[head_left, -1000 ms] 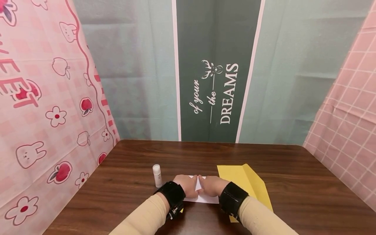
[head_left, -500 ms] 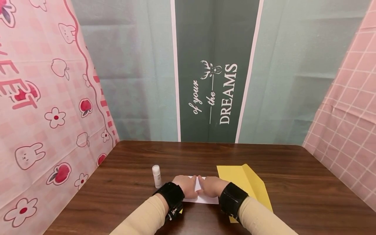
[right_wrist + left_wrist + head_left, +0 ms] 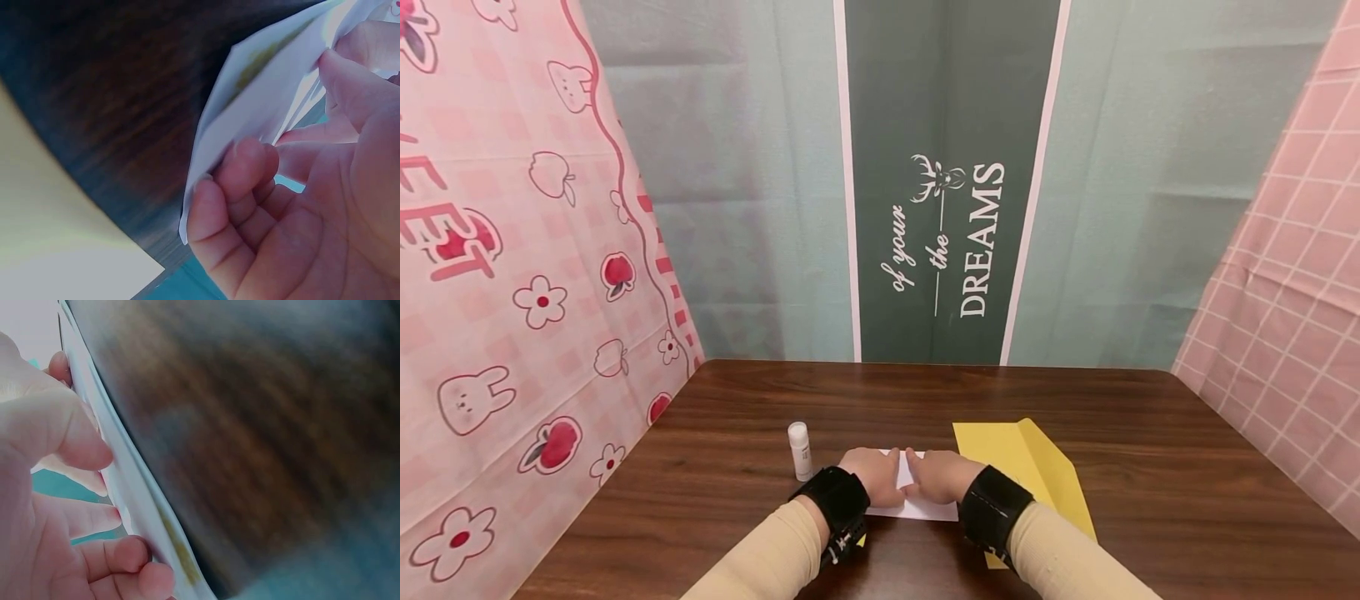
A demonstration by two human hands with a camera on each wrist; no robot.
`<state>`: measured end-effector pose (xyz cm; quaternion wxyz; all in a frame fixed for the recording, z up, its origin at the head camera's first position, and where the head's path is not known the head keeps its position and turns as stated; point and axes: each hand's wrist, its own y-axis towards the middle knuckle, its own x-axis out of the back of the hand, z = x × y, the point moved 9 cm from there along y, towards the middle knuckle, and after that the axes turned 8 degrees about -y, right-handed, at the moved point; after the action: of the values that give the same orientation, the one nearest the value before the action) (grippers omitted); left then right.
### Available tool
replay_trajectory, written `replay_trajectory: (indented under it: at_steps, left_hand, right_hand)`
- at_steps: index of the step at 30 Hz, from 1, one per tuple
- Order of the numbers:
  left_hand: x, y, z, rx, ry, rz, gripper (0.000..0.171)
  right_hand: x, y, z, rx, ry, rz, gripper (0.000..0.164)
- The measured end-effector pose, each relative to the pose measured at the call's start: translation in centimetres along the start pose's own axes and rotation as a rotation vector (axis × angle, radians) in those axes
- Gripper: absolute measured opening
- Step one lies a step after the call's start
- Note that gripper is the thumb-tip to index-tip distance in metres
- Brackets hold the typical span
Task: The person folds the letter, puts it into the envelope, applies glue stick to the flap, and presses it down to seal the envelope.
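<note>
A small white sheet of paper [image 3: 917, 509] lies on the table under both hands. Its edge shows more than one layer, with a yellowish patch near that edge in both wrist views. My left hand [image 3: 877, 477] presses on its left part, thumb and fingertips against the surface. On the right part rests my right hand [image 3: 942, 477], its fingertips touching the paper [image 3: 250, 112]. Thumbs and forefingers point inward and nearly meet at the middle of the sheet. The hands cover much of the paper.
A white glue stick [image 3: 801, 452] lies left of the left hand. A creased yellow sheet [image 3: 1000, 446] lies to the right, partly under the right forearm. A bit of yellow [image 3: 861, 541] shows beside the left wrist strap. The wooden table [image 3: 760, 392] extends to a curtain behind.
</note>
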<state>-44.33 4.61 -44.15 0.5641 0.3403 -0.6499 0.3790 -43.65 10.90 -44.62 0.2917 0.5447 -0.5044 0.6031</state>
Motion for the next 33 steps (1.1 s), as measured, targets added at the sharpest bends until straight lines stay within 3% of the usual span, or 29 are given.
replay_trajectory:
  at_steps: [33]
  left_hand:
    - [0.80, -0.67, -0.08, 0.018, -0.042, -0.008, 0.068]
  right_hand:
    - [-0.25, 0.13, -0.42, -0.020, 0.036, 0.006, 0.068]
